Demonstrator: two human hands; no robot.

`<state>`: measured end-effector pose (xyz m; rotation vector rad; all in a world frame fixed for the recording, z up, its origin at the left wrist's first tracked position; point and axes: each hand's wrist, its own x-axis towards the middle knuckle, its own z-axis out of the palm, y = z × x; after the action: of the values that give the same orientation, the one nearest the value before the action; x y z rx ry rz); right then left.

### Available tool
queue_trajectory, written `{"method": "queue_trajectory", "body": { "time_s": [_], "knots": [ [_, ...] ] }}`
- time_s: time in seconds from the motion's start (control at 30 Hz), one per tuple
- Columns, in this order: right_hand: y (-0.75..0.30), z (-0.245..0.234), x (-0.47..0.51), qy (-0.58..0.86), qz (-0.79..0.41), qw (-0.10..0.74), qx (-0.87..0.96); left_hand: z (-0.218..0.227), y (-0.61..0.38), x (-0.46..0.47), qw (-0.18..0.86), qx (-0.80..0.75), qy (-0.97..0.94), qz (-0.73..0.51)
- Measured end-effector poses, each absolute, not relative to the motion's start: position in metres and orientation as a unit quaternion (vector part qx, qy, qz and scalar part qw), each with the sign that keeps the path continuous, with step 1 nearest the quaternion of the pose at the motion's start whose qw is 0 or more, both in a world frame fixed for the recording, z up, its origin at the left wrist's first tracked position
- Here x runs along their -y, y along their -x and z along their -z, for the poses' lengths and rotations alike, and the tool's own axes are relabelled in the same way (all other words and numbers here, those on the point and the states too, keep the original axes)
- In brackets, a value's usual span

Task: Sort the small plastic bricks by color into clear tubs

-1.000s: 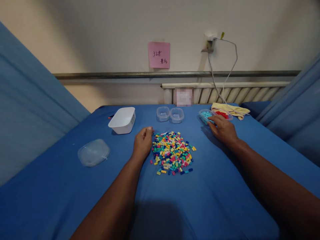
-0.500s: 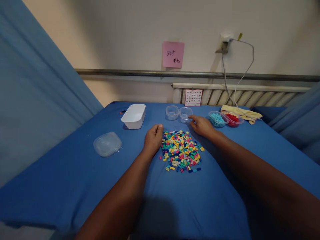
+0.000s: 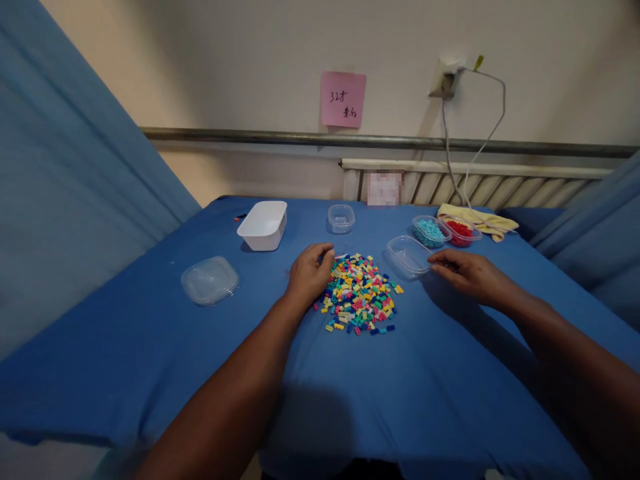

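A heap of small coloured bricks (image 3: 359,293) lies in the middle of the blue table (image 3: 150,347). My left hand (image 3: 310,272) rests at the heap's left edge, fingers curled with the tips pinched at the bricks. My right hand (image 3: 470,273) lies to the right of the heap, its fingertips at the rim of an empty clear tub (image 3: 409,255) that stands just right of the bricks.
At the back stand a white bin (image 3: 263,224), another empty clear tub (image 3: 341,217), a tub of light-blue bricks (image 3: 431,231) and a tub of red bricks (image 3: 460,231). A clear lid (image 3: 210,279) lies at the left. A yellow cloth (image 3: 477,219) and a cable lie at the back right.
My right hand went from the light-blue tub to one of the two empty tubs at the back and drew it forward beside the heap. My left hand stayed at the heap.
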<state>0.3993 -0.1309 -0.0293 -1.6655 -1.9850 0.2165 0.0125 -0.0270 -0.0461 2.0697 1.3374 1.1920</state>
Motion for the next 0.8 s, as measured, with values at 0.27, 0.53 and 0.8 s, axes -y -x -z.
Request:
{"method": "queue_trajectory", "body": {
  "time_s": [0.27, 0.53, 0.8],
  "knots": [
    [-0.346, 0.012, 0.163, 0.552, -0.014, 0.274, 0.787, 0.024, -0.035, 0.066, 0.112, -0.207, -0.937, -0.256],
    [-0.295, 0.04, 0.156, 0.548, -0.039, 0.117, 0.827, 0.022, -0.011, 0.05, 0.089, -0.347, -0.889, -0.286],
    [-0.291, 0.039, 0.157, 0.502, -0.191, 0.237, 0.809, 0.057, -0.004, 0.011, 0.231, -0.51, -0.701, -0.441]
  ]
}}
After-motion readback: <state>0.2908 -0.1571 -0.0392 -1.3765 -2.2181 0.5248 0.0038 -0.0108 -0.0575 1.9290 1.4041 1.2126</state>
